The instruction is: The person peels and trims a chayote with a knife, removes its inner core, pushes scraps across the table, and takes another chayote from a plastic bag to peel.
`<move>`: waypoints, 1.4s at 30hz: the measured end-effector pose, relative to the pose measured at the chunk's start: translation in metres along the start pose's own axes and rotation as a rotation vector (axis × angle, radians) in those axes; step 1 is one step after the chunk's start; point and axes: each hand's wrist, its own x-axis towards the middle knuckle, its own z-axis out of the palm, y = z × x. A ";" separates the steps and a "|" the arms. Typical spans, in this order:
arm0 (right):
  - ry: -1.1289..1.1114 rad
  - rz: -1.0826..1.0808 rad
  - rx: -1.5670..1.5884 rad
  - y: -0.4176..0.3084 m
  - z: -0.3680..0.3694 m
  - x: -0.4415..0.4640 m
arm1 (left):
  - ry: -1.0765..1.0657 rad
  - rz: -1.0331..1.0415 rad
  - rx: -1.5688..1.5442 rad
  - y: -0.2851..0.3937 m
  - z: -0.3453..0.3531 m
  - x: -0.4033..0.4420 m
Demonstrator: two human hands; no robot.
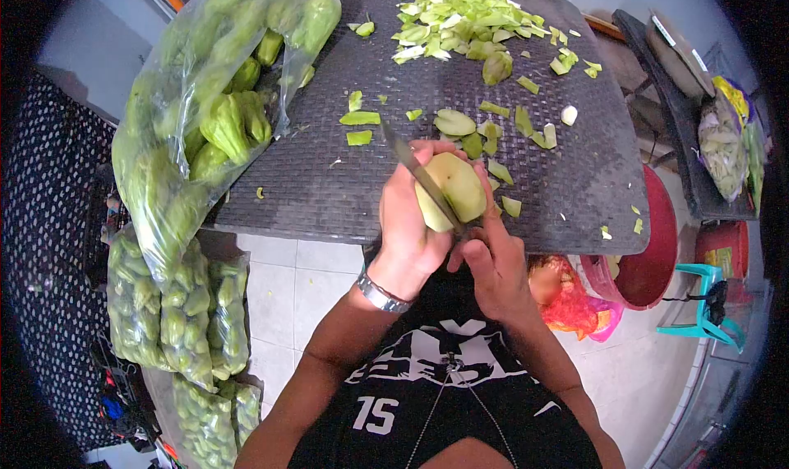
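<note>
My left hand (pixel 403 222), with a metal watch (pixel 382 296) on its wrist, is wrapped round a peeled pale green chayote (pixel 465 186). Across the chayote's cut face lies the blade of a knife (pixel 406 155), its tip pointing up and to the left. The knife's handle end goes into my right hand (pixel 501 272), which is closed on it and mostly hides it. Both hands are just over the near edge of the dark woven-pattern table (pixel 304 198). Green peel pieces (pixel 454 123) lie on the table beyond the hands.
A large plastic bag of whole chayotes (pixel 226 128) fills the table's left side. At the far edge is a heap of peelings (pixel 468 21). Bagged chayotes (pixel 185 313) stand below left. A red tub (pixel 657 247) and a turquoise stool (pixel 703 304) are at the right.
</note>
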 end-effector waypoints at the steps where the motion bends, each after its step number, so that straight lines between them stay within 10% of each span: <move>1: -0.008 0.025 0.023 -0.003 -0.001 -0.001 | 0.024 0.032 0.010 -0.002 0.002 -0.002; 14: -0.061 -0.008 -0.003 -0.005 -0.020 0.003 | -0.324 0.354 0.179 -0.019 0.013 -0.026; 18: -0.044 -0.160 -0.191 -0.015 -0.022 0.002 | -0.194 0.172 0.439 0.005 0.017 -0.038; 31: 0.019 -0.324 -0.205 0.002 -0.013 0.007 | -0.107 0.489 0.544 -0.024 0.007 -0.038; 42: 0.036 -0.119 -0.514 -0.026 -0.032 -0.004 | -0.097 0.265 0.905 -0.002 0.011 -0.043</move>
